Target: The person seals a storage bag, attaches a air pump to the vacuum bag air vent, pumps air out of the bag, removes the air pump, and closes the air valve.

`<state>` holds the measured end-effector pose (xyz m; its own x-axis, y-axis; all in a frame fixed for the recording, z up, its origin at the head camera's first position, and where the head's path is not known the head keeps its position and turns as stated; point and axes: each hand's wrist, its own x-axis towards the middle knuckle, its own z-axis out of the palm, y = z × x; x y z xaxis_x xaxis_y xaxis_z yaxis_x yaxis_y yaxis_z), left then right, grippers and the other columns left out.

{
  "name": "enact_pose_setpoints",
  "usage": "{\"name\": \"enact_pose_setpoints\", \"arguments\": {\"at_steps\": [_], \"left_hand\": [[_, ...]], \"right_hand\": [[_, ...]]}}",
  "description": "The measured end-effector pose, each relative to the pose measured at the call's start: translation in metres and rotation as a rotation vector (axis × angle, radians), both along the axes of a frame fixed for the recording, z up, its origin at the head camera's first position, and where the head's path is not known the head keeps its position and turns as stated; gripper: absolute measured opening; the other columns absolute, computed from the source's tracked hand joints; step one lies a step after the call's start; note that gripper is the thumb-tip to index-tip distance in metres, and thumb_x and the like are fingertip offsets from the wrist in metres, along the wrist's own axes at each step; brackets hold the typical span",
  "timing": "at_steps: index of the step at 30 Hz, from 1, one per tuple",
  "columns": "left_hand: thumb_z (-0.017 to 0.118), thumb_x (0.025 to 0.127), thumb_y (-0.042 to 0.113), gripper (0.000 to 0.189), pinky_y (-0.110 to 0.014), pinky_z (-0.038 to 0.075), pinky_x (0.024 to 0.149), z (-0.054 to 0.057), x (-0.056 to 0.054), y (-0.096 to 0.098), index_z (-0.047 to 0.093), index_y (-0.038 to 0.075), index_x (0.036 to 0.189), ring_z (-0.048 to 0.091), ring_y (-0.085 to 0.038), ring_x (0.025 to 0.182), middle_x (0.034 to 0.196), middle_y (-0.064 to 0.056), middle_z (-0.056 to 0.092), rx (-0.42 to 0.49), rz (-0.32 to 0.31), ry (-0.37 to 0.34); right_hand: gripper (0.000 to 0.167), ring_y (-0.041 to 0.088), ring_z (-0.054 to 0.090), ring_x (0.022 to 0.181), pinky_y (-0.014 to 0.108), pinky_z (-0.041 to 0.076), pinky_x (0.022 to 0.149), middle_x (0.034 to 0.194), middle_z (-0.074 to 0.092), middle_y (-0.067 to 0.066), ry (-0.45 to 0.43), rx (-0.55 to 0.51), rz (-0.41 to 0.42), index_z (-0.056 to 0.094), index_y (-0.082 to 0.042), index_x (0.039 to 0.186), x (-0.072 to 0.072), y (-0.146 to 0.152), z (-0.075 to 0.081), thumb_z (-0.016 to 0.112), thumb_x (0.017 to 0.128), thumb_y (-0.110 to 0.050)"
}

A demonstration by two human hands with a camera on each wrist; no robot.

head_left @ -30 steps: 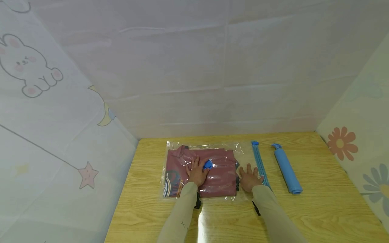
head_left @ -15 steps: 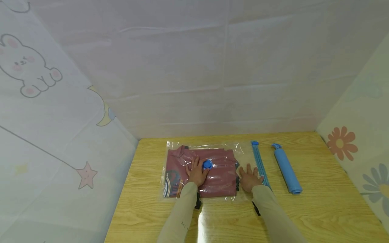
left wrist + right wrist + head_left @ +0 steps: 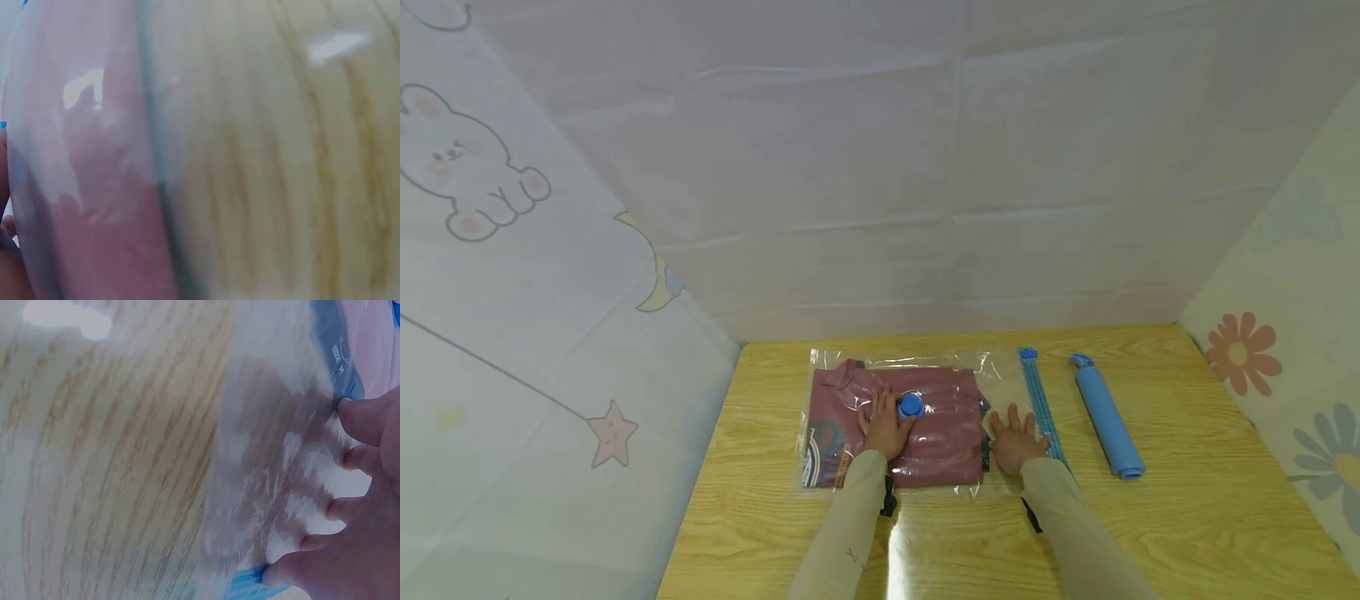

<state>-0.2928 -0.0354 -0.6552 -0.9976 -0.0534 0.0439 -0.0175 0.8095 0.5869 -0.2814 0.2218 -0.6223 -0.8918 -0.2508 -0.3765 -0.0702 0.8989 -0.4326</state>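
Observation:
A clear vacuum storage bag lies flat on the table with a folded dusty-pink garment inside. On its top sits a round blue valve. My left hand rests on the bag just left of the valve, fingers spread over the garment. Near the bag's blue zip strip, my right hand presses on the clear film with spread fingers. In the right wrist view the fingertips of that hand touch the film, the little finger beside the blue strip. The left wrist view shows mostly film and garment.
A blue hand pump lies on the wooden table to the right of the bag. Behind the table stands a pale cloth wall, with patterned walls on both sides. A blue slider sits at the strip's far end.
The left thumb and fingers have come away from the blue valve, which now shows fully. Both hands otherwise stay in place on the bag.

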Motion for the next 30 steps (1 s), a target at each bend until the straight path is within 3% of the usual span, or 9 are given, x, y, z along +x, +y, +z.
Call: {"name": "enact_pose_setpoints", "arguments": {"at_steps": [8, 13, 18, 30], "left_hand": [[0.063, 0.092, 0.035, 0.046, -0.066, 0.004, 0.113, -0.002, -0.001, -0.001, 0.046, 0.014, 0.129, 0.011, -0.034, 0.150, 0.159, -0.012, 0.026, -0.033, 0.010, -0.022], [0.066, 0.090, 0.032, 0.053, -0.069, 0.007, 0.111, 0.000, 0.000, 0.000, 0.046, 0.011, 0.134, 0.016, -0.038, 0.148, 0.156, -0.014, 0.031, -0.022, 0.015, 0.019], [0.064, 0.091, 0.034, 0.058, -0.070, 0.007, 0.111, 0.000, 0.001, 0.001, 0.042, 0.020, 0.143, 0.015, -0.037, 0.149, 0.157, -0.013, 0.031, -0.060, 0.000, 0.021], [0.058, 0.094, 0.039, 0.050, -0.070, 0.005, 0.112, -0.010, -0.001, -0.001, 0.045, 0.031, 0.142, 0.012, -0.036, 0.150, 0.158, -0.012, 0.027, -0.102, -0.029, 0.010]], "right_hand": [[0.059, 0.060, -0.006, 0.139, 0.085, 0.004, 0.098, 0.157, -0.001, 0.031, -0.009, -0.011, -0.001, 0.023, -0.003, 0.152, -0.001, 0.001, -0.004, 0.046, 0.100, -0.016], [0.058, 0.061, -0.006, 0.139, 0.085, 0.004, 0.098, 0.157, -0.001, 0.031, 0.001, -0.015, 0.000, 0.023, -0.003, 0.152, -0.002, 0.001, -0.007, 0.046, 0.100, -0.017], [0.058, 0.061, -0.006, 0.139, 0.085, 0.003, 0.097, 0.157, 0.000, 0.032, 0.009, -0.023, -0.006, 0.025, -0.002, 0.151, -0.002, 0.001, -0.009, 0.046, 0.100, -0.017], [0.058, 0.061, -0.004, 0.139, 0.085, 0.006, 0.097, 0.157, 0.001, 0.032, 0.015, -0.005, -0.006, 0.025, -0.002, 0.151, -0.002, 0.001, -0.008, 0.046, 0.099, -0.017]]}}
